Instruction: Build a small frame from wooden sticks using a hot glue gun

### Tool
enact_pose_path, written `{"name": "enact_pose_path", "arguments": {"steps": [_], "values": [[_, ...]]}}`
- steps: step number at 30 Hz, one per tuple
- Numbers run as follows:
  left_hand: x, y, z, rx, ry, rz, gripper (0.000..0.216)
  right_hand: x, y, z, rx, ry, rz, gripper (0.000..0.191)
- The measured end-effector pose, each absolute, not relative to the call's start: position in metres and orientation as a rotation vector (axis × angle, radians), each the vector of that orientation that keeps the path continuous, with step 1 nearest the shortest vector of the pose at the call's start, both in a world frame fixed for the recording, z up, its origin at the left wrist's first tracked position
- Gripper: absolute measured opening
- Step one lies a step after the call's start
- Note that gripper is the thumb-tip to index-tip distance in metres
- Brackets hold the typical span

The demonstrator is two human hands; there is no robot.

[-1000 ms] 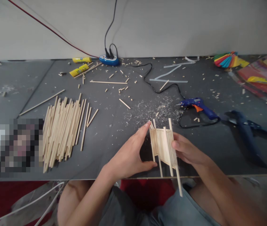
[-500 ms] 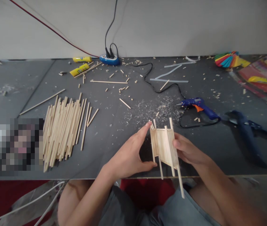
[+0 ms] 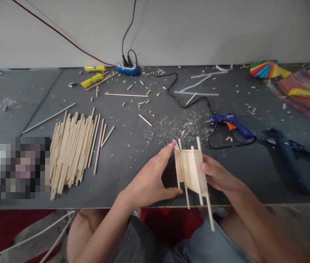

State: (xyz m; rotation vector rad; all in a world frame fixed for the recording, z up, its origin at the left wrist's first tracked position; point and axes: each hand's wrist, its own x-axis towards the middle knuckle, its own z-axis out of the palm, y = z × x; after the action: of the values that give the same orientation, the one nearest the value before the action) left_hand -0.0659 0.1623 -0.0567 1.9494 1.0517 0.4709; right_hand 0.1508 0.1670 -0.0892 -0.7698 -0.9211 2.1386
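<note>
A small structure of pale wooden sticks [image 3: 190, 170] is held up at the table's front edge, with several longer sticks jutting out beyond its panels. My right hand [image 3: 216, 171] grips its right side, the thumb on the near face and the other fingers mostly hidden behind. On the left side, my left hand [image 3: 155, 177] spans a stick end to end, fingertips at the top and thumb at the bottom. Beyond my right hand lies a blue hot glue gun [image 3: 233, 123] with an orange trigger.
A pile of wooden sticks [image 3: 71, 149] lies left. Dark-handled cutters [image 3: 283, 153] rest at the right. Toward the wall are a blue power strip [image 3: 127, 68], yellow glue tubes [image 3: 92, 81], clear glue sticks [image 3: 196, 93] and coloured sticks [image 3: 264, 69]. A black cord [image 3: 175, 96] crosses scattered offcuts.
</note>
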Motion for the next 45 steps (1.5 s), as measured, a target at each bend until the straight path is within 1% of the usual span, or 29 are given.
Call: {"name": "enact_pose_path", "arguments": {"steps": [12,24,30,40,45], "values": [[-0.0666,0.1636,-0.056,1.986,1.066,0.433,0.107,0.148,0.1676,-0.081,-0.818,-0.987,2.091,0.042],[-0.0664,0.1634,-0.0574,1.969,1.057,0.438,0.106,0.1482,0.1676,-0.0816,-0.84,-1.014,2.083,0.046],[-0.0667,0.1638,-0.0576,1.956,1.039,0.457,0.105,0.1473,0.1678,-0.0792,-0.837,-1.004,2.088,0.042],[-0.0665,0.1638,-0.0555,1.901,1.034,0.457,0.104,0.1495,0.1669,-0.0865,-0.855,-0.911,2.136,0.046],[-0.0683,0.1633,-0.0552,1.83,1.04,0.448,0.107,0.1471,0.1684,-0.0856,-0.921,-0.888,2.094,0.047]]}}
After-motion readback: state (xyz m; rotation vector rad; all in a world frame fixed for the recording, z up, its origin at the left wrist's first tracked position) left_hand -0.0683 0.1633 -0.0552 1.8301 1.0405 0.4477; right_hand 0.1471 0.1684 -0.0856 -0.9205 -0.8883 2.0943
